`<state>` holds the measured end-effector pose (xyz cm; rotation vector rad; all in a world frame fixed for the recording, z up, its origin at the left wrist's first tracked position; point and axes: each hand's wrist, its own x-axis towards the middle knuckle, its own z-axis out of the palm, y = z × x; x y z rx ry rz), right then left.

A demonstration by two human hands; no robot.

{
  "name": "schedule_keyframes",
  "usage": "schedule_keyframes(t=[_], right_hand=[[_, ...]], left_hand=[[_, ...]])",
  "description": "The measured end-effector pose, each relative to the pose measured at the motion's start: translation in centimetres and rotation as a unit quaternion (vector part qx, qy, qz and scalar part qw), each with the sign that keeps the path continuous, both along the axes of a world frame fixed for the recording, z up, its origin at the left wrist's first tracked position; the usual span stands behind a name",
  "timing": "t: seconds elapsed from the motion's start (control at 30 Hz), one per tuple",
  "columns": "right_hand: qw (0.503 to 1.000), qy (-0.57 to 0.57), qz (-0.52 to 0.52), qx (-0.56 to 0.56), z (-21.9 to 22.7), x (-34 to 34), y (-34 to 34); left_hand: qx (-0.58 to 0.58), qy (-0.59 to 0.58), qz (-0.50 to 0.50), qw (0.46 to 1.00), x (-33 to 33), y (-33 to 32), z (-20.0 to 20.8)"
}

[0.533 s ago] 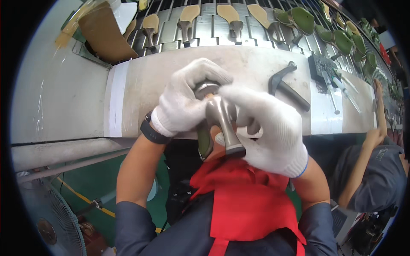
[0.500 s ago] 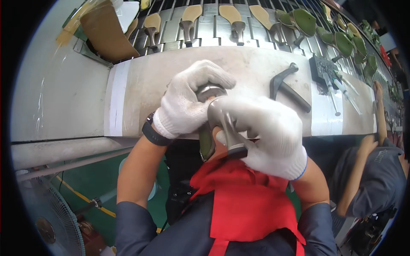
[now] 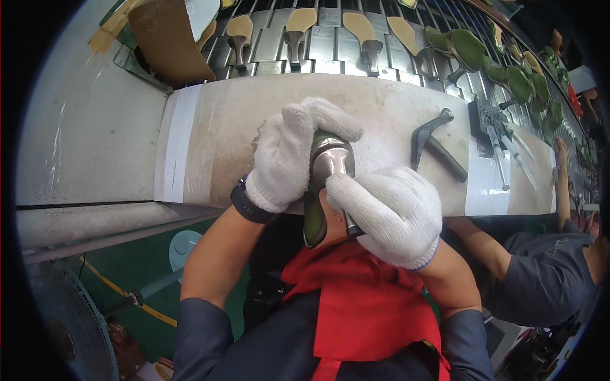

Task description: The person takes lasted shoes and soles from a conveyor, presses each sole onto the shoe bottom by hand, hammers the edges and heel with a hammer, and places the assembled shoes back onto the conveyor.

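In a white knit glove, my left hand (image 3: 283, 155) wraps around a green shoe (image 3: 314, 219), which I hold in front of me at the bench's near edge. A shiny grey-brown shoe heel (image 3: 333, 159) sits against the back part of the shoe, its wide cup end away from me and its narrow end toward my body. My right hand (image 3: 397, 216), also gloved, closes around the narrow part of this heel. My fingers hide part of the shoe and where the heel's edge meets it.
A hammer (image 3: 435, 146) lies on the bench (image 3: 222, 127) to the right. Beyond it are a dark block (image 3: 488, 117) and syringes (image 3: 499, 162). Tan soles with heels (image 3: 298, 32) and green shoes (image 3: 464, 51) line the slatted conveyor. A co-worker (image 3: 540, 273) is at right; a fan (image 3: 76, 324) stands lower left.
The heel in my right hand has come up against the shoe, its cup end now turned away from me. My left fingers have shifted around the shoe. The co-worker's arm has moved.
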<state>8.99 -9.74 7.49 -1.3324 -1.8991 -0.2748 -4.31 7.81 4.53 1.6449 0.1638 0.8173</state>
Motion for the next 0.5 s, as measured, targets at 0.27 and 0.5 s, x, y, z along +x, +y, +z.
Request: schedule_keyframes(t=[0.27,0.5], right_hand=[[1.000,-0.006,-0.006,0.023,-0.6,0.0,0.7],[0.998,-0.037,-0.050,-0.020,1.6,0.0,1.3]], left_hand=[[0.036,0.055,-0.021,0.998,-0.3,0.4,0.2],[-0.025,0.019,-0.064,0.997,0.2,0.8,0.8]])
